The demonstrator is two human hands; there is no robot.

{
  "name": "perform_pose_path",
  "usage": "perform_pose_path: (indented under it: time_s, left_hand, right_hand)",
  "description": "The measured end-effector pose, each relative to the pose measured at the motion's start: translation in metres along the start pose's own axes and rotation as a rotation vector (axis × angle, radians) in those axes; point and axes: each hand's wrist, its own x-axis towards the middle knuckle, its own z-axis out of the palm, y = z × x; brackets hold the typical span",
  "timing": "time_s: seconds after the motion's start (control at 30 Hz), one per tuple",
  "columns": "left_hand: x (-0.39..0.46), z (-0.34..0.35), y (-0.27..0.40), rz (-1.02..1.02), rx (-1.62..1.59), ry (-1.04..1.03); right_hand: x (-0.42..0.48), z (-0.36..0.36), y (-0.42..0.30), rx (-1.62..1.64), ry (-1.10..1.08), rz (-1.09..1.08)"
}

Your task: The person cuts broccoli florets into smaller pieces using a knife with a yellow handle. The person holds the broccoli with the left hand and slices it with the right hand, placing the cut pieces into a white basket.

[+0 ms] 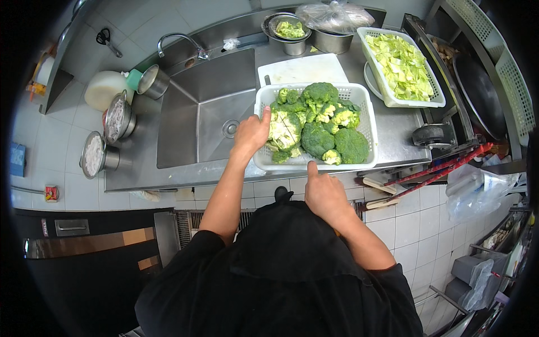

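A white perforated plastic basket (370, 126) full of broccoli heads (318, 137) is before me, partly over the right edge of the sink and the steel counter. At its left wall is my left hand (252, 132), with the thumb over the rim and the other fingers partly hidden outside it. My right hand (327, 191) is at the basket's front wall, one digit against the rim and the remaining fingers curled out of sight. One broccoli head (284, 130) lies stem side up by my left thumb, its pale cut stalks showing.
Behind the basket lies a white cutting board (301, 69). A second basket (438, 101) of chopped cabbage (402, 65) stands at right. The steel sink (202, 130) and its faucet (181, 40) are at left, near several metal pots (111, 158). Red-handled tools (442, 166) jut out low on the right.
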Motion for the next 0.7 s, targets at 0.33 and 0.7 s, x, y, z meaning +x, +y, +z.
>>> perform_pose_path:
  time_s: [0.33, 0.7]
  left_hand:
    - [-0.019, 0.001, 0.017, 0.058, -0.012, 0.047]
    - [-0.029, -0.016, 0.006, 0.155, 0.027, 0.222]
  right_hand:
    - [-0.006, 0.003, 0.001, -0.125, 0.053, 0.012]
    - [0.026, -0.038, 0.006, 0.770, -0.348, 0.181]
